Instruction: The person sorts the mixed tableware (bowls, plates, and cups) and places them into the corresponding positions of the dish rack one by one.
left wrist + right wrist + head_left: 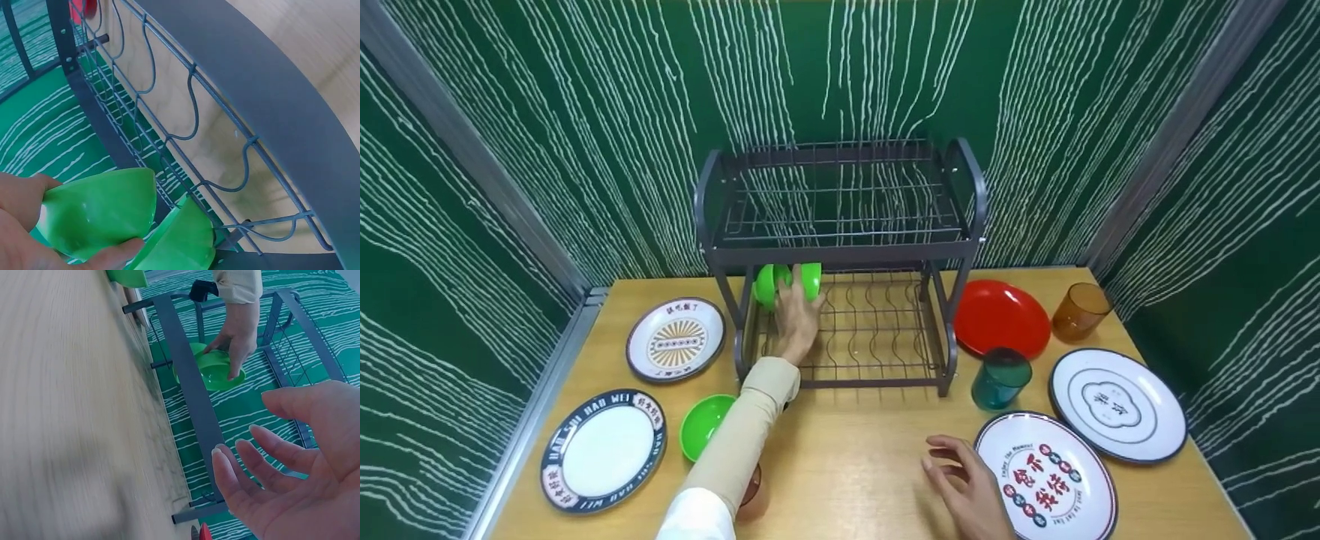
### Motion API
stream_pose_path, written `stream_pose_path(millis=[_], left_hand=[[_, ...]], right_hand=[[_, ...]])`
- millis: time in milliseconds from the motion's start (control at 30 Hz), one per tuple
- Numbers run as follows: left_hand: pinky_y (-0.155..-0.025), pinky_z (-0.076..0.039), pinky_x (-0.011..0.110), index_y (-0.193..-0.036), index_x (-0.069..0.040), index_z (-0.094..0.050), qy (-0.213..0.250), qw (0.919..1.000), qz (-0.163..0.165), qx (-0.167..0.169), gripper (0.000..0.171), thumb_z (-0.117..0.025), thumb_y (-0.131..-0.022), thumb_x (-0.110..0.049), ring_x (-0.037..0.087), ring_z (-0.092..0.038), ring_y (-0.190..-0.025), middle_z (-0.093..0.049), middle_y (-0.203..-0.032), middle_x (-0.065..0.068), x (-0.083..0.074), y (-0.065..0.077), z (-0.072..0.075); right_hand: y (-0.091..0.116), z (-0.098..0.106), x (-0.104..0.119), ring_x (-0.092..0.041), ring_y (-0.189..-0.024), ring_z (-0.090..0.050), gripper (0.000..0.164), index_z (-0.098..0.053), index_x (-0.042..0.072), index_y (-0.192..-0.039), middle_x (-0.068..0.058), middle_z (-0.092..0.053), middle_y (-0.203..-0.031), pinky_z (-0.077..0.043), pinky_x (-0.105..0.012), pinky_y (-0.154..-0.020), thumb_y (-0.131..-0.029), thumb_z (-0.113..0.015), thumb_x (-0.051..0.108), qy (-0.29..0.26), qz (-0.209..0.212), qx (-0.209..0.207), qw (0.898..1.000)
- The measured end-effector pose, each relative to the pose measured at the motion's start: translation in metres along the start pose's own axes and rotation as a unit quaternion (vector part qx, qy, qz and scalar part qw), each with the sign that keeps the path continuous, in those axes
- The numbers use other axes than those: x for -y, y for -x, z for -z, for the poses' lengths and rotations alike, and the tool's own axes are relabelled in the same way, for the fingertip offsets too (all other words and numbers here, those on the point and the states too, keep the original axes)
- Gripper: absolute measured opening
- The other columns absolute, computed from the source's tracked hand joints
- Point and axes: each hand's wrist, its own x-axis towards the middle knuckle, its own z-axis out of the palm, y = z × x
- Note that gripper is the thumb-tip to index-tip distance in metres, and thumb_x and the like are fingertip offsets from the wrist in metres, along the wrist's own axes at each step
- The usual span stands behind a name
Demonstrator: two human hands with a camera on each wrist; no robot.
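My left hand reaches into the lower tier of a dark metal dish rack. It grips a green bowl between thumb and fingers, the bowl tipped on its side. Close beside that one, toward the rack's left end, a second green bowl leans on the wavy wires. Over the table front my right hand holds nothing, its fingers loosely bent. It is nearest to a white plate with red lettering.
Left of the rack lie two patterned plates and another green bowl. A reddish cup is partly behind my left forearm. On the right are a red plate, an amber cup, a teal cup and a dark-rimmed plate.
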Motion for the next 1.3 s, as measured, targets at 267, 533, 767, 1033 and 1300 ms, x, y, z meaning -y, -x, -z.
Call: stream_pose_path(millis=[267,533,767,1033,1300], left_hand=[[-0.076,-0.053,0.043,-0.144,-0.004,-0.036,-0.007,0.9998,-0.016,0.003,0.072,-0.073,-0.083,-0.015,0.039,-0.058,-0.101,-0.04,-0.136,0.031,0.004,-0.001,-0.007],[-0.082,-0.052,0.043,-0.146,-0.004,-0.033,-0.011,0.9998,0.001,0.015,0.073,-0.072,-0.086,-0.019,0.039,-0.054,-0.112,-0.035,-0.142,0.028,0.006,-0.006,-0.01],[-0.081,-0.052,0.045,-0.145,-0.002,-0.034,-0.041,0.9986,0.021,0.025,0.07,-0.069,-0.088,-0.024,0.04,-0.056,-0.106,-0.039,-0.136,0.03,0.008,-0.01,-0.016],[-0.081,-0.052,0.043,-0.148,-0.008,-0.03,-0.053,0.9971,0.044,0.033,0.07,-0.063,-0.092,-0.032,0.041,-0.056,-0.108,-0.02,-0.146,0.035,0.008,-0.017,-0.021],[-0.073,-0.054,0.042,-0.148,-0.01,-0.031,-0.096,0.9931,0.045,0.049,0.066,-0.058,-0.094,-0.036,0.041,-0.057,-0.104,-0.023,-0.145,0.033,0.009,-0.024,-0.024]], right_hand=[[0.003,0.008,-0.003,-0.017,-0.108,-0.057,0.038,-0.059,0.015,-0.119,-0.005,-0.058,-0.12,-0.049,-0.033,-0.089,-0.087,-0.069,0.033,0.011,-0.004,-0.019,1.0],[0.0,0.013,-0.002,-0.017,-0.106,-0.058,0.037,-0.059,0.019,-0.119,-0.004,-0.058,-0.121,-0.05,-0.032,-0.088,-0.087,-0.068,0.035,0.009,-0.018,-0.021,1.0],[-0.001,0.014,-0.005,-0.017,-0.107,-0.058,0.042,-0.058,0.018,-0.121,-0.004,-0.058,-0.122,-0.049,-0.034,-0.089,-0.086,-0.068,0.039,0.001,-0.033,-0.012,0.999],[-0.002,0.014,-0.006,-0.016,-0.106,-0.058,0.039,-0.059,0.017,-0.12,-0.004,-0.059,-0.121,-0.05,-0.032,-0.087,-0.087,-0.068,0.035,0.003,-0.035,-0.016,0.999],[0.0,0.012,-0.006,-0.015,-0.103,-0.059,0.033,-0.06,0.017,-0.117,-0.005,-0.061,-0.118,-0.051,-0.026,-0.083,-0.088,-0.069,0.026,0.009,-0.023,-0.03,0.999]])
